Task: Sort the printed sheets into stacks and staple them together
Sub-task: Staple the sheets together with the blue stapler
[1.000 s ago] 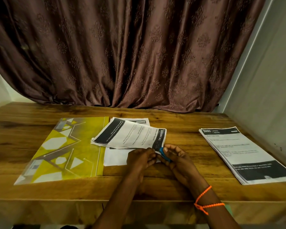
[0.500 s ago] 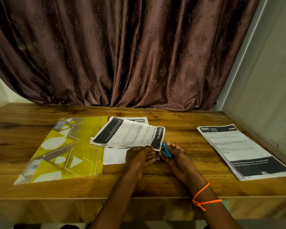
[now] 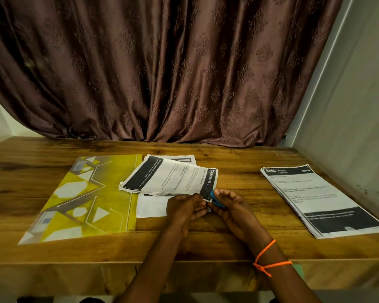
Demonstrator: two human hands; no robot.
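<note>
Two hands meet at the near corner of a skewed bundle of printed sheets (image 3: 169, 179) on the wooden table (image 3: 239, 158). The right hand (image 3: 232, 207) grips a small blue stapler (image 3: 216, 200), now closer to that corner than a second ago; the left hand (image 3: 185, 207) pinches the edge. Stapling looks imminent. A second stack (image 3: 315, 200) waits right; the yellow folder (image 3: 83, 197) lies shut, contents unseen.

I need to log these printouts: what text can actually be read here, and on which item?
"DRESSING TABLE": black header band of the held stack.
"$800": black header of the right stack.
Body text and the bottom bands on both: too blurred to read.
Yellow folder: no text visible.
</note>
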